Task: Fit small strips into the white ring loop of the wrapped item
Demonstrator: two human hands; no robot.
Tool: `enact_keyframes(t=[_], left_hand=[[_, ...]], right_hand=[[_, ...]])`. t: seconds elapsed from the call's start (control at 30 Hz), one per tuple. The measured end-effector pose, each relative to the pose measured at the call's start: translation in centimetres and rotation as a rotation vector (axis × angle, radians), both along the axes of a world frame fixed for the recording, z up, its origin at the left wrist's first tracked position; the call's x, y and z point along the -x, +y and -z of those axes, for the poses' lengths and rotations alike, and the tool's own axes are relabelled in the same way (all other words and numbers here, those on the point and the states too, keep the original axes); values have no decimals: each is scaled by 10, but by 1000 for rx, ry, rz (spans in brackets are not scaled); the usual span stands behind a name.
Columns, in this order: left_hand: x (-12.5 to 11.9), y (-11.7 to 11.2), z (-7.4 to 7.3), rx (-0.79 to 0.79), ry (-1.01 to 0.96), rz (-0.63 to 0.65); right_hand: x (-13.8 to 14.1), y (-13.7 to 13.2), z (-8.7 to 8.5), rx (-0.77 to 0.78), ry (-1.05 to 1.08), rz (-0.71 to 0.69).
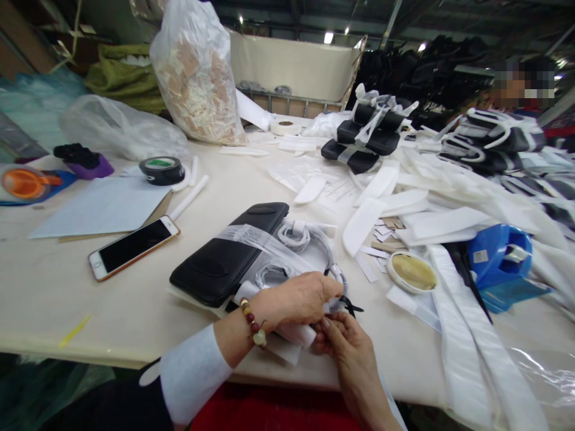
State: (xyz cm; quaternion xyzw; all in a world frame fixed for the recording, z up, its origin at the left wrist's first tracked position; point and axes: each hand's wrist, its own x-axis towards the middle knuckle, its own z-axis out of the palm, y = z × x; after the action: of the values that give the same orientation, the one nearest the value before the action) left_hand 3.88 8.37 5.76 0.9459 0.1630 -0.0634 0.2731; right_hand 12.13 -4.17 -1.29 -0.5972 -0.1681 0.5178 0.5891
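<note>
A black leather-like padded piece lies on the table near its front edge, with clear tape across it. Beside it are coiled grey-white cables and a white foam roll. My left hand, with a bead bracelet at the wrist, is bent over the bundle's near right corner, its fingers curled closed. Just below it, my right hand pinches with thumb and forefinger at the end of the foam roll. What the fingers hold is hidden. A black strap end sticks out beyond them.
A phone, paper sheets and a tape roll lie left. To the right are a blue tape dispenser, a round lid-like dish and white foam strips. Taped black pieces stand behind; a person is at far right.
</note>
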Motion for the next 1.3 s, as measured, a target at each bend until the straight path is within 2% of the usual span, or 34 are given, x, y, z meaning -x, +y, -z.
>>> enact_keyframes(t=[0.3, 0.53, 0.7, 0.93, 1.1, 1.2, 1.3], left_hand=[[2, 3, 8, 28, -48, 6], [2, 0, 10, 27, -70, -48], [2, -2, 6, -23, -33, -72], [-1, -10, -2, -184, 39, -55], [4, -10, -12, -223, 89, -12], [19, -12, -18, -226, 139, 24], [40, -21, -17, -287, 160, 48]], right_hand=[[12, 2, 8, -18, -207, 82], [13, 8, 1, 53, -416, 116], [9, 12, 7, 33, -439, 136], [3, 15, 15, -17, -397, 140], [13, -5, 13, -47, -344, 61], [17, -26, 13, -55, -406, 155], [12, -42, 13, -42, -501, 247]])
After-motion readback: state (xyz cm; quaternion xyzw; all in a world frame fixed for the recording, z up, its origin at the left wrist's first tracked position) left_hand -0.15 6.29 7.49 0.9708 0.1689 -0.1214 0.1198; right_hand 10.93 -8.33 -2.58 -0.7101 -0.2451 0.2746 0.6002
